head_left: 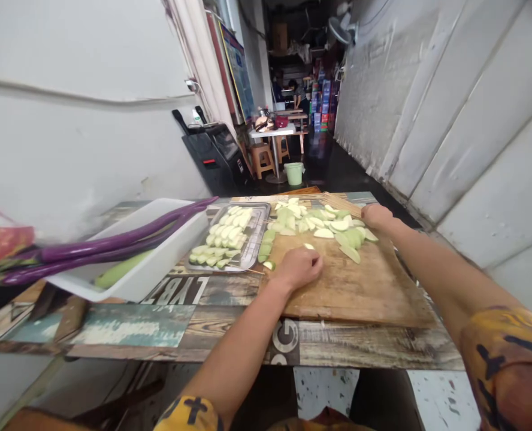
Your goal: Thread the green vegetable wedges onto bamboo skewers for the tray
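Note:
My left hand (pixel 298 267) is closed over the left part of the wooden cutting board (pixel 360 293), with a pale green slice (pixel 309 246) showing at its fingers. My right hand (pixel 376 216) is closed at the ends of a bundle of thin wooden skewers (pixel 341 204), at the board's back right corner. Pale green slices (pixel 323 233) lie scattered over the back of the board, between the two hands. Left of the board, a clear tray (pixel 250 256) holds rows of slices (pixel 230 227), some on skewers.
A white bin (pixel 142 281) with long purple eggplants (pixel 113 244) and a green vegetable (pixel 121 269) stands at the table's left. Beyond the table are a green bucket (pixel 294 173), a small white table (pixel 272 131) and a person (pixel 298 94) far back.

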Motion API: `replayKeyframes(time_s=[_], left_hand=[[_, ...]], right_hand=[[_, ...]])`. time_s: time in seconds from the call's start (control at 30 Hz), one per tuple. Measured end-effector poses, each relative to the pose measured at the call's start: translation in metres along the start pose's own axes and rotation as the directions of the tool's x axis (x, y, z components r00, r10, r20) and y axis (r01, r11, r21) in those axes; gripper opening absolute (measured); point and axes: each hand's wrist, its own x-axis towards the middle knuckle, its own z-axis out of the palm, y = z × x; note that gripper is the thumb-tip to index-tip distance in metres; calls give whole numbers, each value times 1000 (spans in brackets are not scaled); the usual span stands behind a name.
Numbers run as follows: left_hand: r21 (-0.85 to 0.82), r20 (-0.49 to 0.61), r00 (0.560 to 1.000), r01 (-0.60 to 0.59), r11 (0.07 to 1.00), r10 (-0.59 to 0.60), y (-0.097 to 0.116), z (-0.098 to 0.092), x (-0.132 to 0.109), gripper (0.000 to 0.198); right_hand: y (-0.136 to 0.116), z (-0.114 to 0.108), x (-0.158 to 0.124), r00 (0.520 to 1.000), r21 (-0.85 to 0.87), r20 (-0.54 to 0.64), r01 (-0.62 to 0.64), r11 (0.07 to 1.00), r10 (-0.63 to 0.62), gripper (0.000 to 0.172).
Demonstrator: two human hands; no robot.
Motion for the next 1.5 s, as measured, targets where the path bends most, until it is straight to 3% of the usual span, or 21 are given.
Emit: replayKeyframes(time_s=[0.33, 0.5, 0.6, 0.7, 0.77, 0.83, 0.97, 1.03, 1.1, 1.2, 1.3, 1.43, 1.5], left_hand=[[-39, -17, 1000, -12, 999, 12, 0, 0, -1, 34], [-121, -17, 984, -178, 977, 177, 21, -11, 8, 36], [-86, 11, 969, -245, 966, 247, 35, -6, 21, 48], [-33, -11, 970, -243, 969, 243, 42, 4, 33, 45], [-6, -31, 968, -248, 969, 248, 42, 8, 39, 33], [-9, -54, 961, -272, 962, 271, 41, 8, 41, 22], [-175, -104, 941, -335, 926, 320, 34, 4, 34, 16], [-292, -140, 959, -277, 915, 245, 27, 3, 27, 21], [-445, -176, 983, -127, 887, 53, 17, 3, 22, 17], [-736, -139, 955, 78, 672, -263, 0, 1, 20, 11], [-936, -57, 893, 108, 335, -447, -15, -8, 23, 21], [-989, 96, 837, 20, -145, -539, -31, -21, 24, 27], [-953, 165, 819, -12, -303, -550, -39, -24, 23, 25]], right_hand=[[-8, -15, -17, 999, -7, 22, -43, 999, 44, 28], [-5, -29, -41, 996, 132, -74, -49, 990, 59, 20], [-4, -43, -58, 985, 250, -145, -55, 967, 93, 15], [-9, -55, -78, 963, 400, -243, -7, 917, 114, 17], [-19, -56, -92, 945, 531, -306, 68, 845, 116, 22], [-35, -49, -105, 931, 695, -347, 177, 697, 110, 24], [-72, -32, -128, 922, 821, -378, 290, 493, 87, 24], [-84, -29, -139, 911, 867, -408, 369, 333, 52, 32], [-89, -29, -149, 894, 878, -449, 438, 194, 14, 41], [-89, -30, -160, 872, 861, -489, 485, 154, -12, 45], [-90, -30, -165, 876, 861, -482, 473, 187, -1, 40], [-99, -30, -173, 928, 923, -331, 356, 147, -169, 45], [-104, -29, -179, 927, 954, -243, 282, 104, -287, 49]])
